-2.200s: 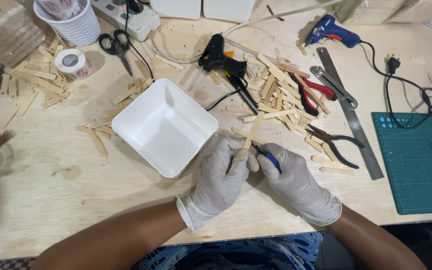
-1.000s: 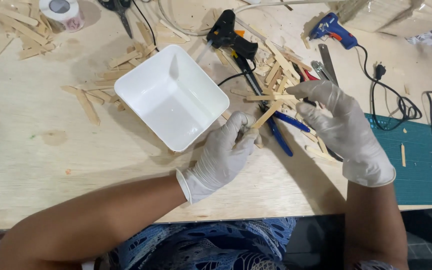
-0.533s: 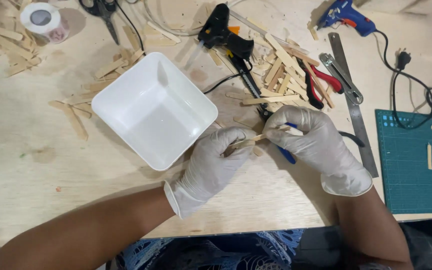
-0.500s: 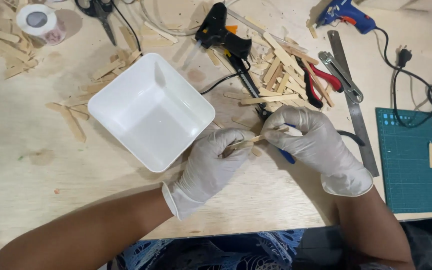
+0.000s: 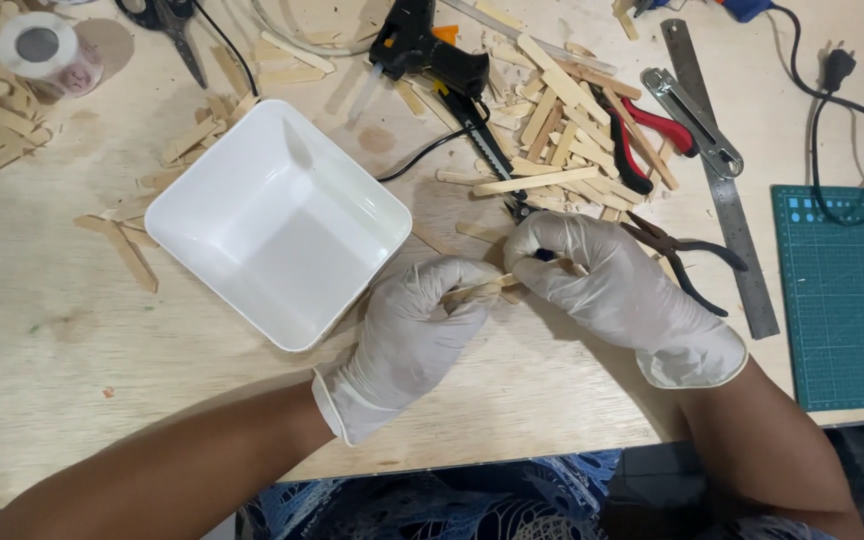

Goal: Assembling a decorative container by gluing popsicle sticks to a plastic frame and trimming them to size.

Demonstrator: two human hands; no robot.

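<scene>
My left hand [image 5: 407, 335], in a pale rubber glove, is curled around a short flat wooden craft stick [image 5: 477, 290], with the fingers [image 5: 462, 275] clenched on it so that only its right end shows past them. My right hand [image 5: 607, 285], gloved the same way, sits just to the right, touching the left at the fingertips; it is closed on a slim blue-handled cutting tool [image 5: 544, 255], of which only a dark sliver peeks out between the fingers. The stick lies between the two hands, near the middle of the light plywood table [image 5: 52, 380] and slightly toward the near edge.

Just left of my left hand stands a square white plastic tub [image 5: 277, 225], turned corner-on. On the far side of my right hand is a loose heap of plain wooden sticks [image 5: 562, 130], with a black glue gun [image 5: 427, 50] beyond it — its cord trails toward the tub. Red-handled pliers [image 5: 642, 140] and a steel ruler [image 5: 717, 170] lie to the right of the heap, dark-handled pliers [image 5: 687, 260] just beside my right wrist. A green cutting mat [image 5: 842, 300] covers the right edge, and a roll of tape [image 5: 42, 45] sits at the far left.
</scene>
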